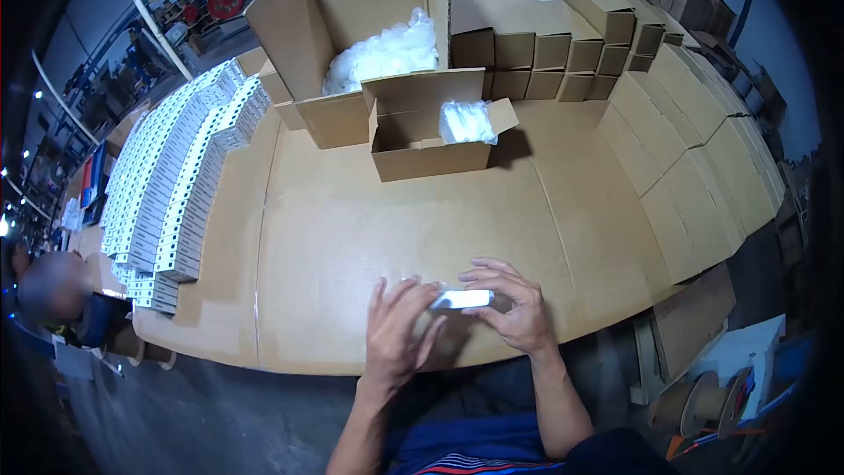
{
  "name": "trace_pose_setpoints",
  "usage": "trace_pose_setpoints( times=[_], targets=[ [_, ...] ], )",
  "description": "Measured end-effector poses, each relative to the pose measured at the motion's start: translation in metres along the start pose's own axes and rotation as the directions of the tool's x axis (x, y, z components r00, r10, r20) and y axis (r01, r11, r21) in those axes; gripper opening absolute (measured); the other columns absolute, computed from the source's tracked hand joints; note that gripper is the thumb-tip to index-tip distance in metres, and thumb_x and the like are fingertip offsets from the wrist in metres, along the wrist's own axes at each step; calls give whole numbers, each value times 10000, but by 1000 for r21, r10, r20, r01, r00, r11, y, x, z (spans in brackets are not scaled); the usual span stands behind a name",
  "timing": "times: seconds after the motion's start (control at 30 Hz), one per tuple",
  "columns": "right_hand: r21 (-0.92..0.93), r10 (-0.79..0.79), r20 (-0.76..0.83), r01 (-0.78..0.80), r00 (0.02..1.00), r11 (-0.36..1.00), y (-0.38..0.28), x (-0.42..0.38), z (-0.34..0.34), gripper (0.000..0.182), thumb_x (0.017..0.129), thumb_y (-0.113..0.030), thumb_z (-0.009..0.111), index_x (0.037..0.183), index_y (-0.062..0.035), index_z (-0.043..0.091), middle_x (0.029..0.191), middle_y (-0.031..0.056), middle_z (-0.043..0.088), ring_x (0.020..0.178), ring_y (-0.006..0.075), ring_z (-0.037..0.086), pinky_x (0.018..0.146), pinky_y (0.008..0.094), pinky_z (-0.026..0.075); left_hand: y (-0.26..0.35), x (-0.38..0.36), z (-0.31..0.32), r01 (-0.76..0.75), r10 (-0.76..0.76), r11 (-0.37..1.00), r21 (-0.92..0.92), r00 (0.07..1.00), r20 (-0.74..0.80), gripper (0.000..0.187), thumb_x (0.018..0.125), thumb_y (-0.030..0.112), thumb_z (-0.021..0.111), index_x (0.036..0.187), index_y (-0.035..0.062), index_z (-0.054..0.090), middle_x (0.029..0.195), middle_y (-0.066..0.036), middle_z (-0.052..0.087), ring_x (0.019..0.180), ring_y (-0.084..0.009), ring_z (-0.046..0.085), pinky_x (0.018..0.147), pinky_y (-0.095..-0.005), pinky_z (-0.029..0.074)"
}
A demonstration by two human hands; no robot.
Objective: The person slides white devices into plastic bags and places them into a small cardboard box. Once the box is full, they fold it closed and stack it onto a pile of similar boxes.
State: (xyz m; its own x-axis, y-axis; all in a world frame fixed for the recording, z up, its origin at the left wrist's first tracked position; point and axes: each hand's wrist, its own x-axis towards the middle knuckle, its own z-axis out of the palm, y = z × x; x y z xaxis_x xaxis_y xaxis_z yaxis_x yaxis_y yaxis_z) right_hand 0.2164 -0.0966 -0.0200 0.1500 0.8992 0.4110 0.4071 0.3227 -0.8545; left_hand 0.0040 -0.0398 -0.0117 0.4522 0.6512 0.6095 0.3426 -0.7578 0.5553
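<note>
A small white rectangular piece point(464, 299) with a clear, film-like edge is held up near the front edge of the table. My right hand point(517, 303) grips its right end between thumb and fingers. At the other end, the fingertips of my left hand point(397, 330) press on the piece, with the thumb below and apart from it. Beyond the hands stands an open cardboard box point(432, 164), its flaps up, with a bundle wrapped in clear plastic point(468, 122) at its right side.
White slotted pieces point(180, 176) are stacked along the left side. Behind, a large open carton point(330, 123) holds crumpled clear plastic bags point(387, 51). Folded brown boxes point(694, 158) line the right and back. A person point(57, 290) is at the far left; a cable spool point(703, 405) sits lower right.
</note>
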Motion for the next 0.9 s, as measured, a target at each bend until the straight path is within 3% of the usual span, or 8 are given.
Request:
trace_pose_setpoints(
  times=[0.2, 0.4, 0.53, 0.6, 0.67, 0.77, 0.8, 0.9],
  targets=[
    [10, -45, 65, 45, 997, 999, -2, 8, -5, 346, 680, -34, 884, 1008, -55, 775, 1197, 88, 744, 1315, 332, 580, 1101, 441, 471, -20, -4, 10, 123, -92, 949, -289, 989, 117, 397, 832, -17, 789, 1193, 44, 637, 1117, -99, 736, 1073, -276, 711, 1099, -504, 466],
    [-71, -17, 56, 21, 998, 997, -14, 16, -12, 305, 719, -50, 870, 998, -45, 746, 1096, 78, 744, 1072, 296, 678, 933, 405, 548, -32, 0, 7, 175, -132, 895, -411, 983, 131, 392, 831, -15, 794, 1161, 53, 593, 1087, -110, 736, 1084, -265, 701, 1180, -587, 348],
    [-166, -116, 377, 190, 919, 968, -23, 35, -29, 216, 823, -50, 800, 1008, -26, 689, 964, 115, 683, 849, 300, 681, 760, 398, 558, -42, 13, 0, 184, -100, 891, -415, 971, 217, 405, 826, -16, 798, 1143, 60, 558, 1054, -96, 719, 1082, -241, 696, 1225, -597, 262],
    [-186, -104, 451, 207, 886, 960, -26, 48, -33, 187, 851, -62, 778, 1012, -31, 687, 936, 115, 666, 831, 305, 673, 751, 408, 555, -46, 22, -2, 160, -70, 895, -416, 972, 225, 403, 834, 20, 811, 1158, 65, 576, 1047, -84, 694, 1061, -262, 707, 1208, -639, 267],
    [-201, -145, 488, 273, 860, 941, -24, 61, -35, 173, 873, -87, 761, 1017, -29, 685, 921, 125, 647, 797, 314, 662, 727, 417, 547, -50, 33, -4, 191, -104, 901, -390, 967, 234, 434, 832, 22, 811, 1176, 55, 550, 1071, -93, 701, 1086, -261, 701, 1209, -590, 299],
    [-261, -85, 404, 204, 911, 943, -21, 87, -43, 199, 866, -99, 772, 1021, -16, 680, 936, 145, 646, 814, 321, 660, 735, 413, 543, -55, 57, -3, 330, -280, 866, -376, 943, 181, 517, 871, 101, 802, 1298, 19, 522, 1147, -145, 690, 1136, -318, 686, 1080, -451, 493],
    [-322, -182, 332, 292, 926, 900, -18, 100, -46, 205, 861, -58, 772, 1026, 5, 669, 926, 143, 647, 750, 265, 687, 657, 367, 562, -60, 67, -5, 300, -258, 904, -306, 951, 171, 531, 885, 119, 790, 1328, 19, 516, 1193, -159, 671, 1169, -334, 662, 1082, -446, 486],
    [-234, -51, -64, 34, 997, 972, -7, 134, -41, 164, 872, 12, 747, 1002, 30, 648, 924, 128, 647, 670, 194, 695, 549, 306, 562, -81, 92, -7, 124, -121, 992, -6, 975, 184, 567, 901, 146, 765, 1386, 23, 498, 1307, -187, 606, 1251, -371, 588, 1087, -443, 471]
  ],
)
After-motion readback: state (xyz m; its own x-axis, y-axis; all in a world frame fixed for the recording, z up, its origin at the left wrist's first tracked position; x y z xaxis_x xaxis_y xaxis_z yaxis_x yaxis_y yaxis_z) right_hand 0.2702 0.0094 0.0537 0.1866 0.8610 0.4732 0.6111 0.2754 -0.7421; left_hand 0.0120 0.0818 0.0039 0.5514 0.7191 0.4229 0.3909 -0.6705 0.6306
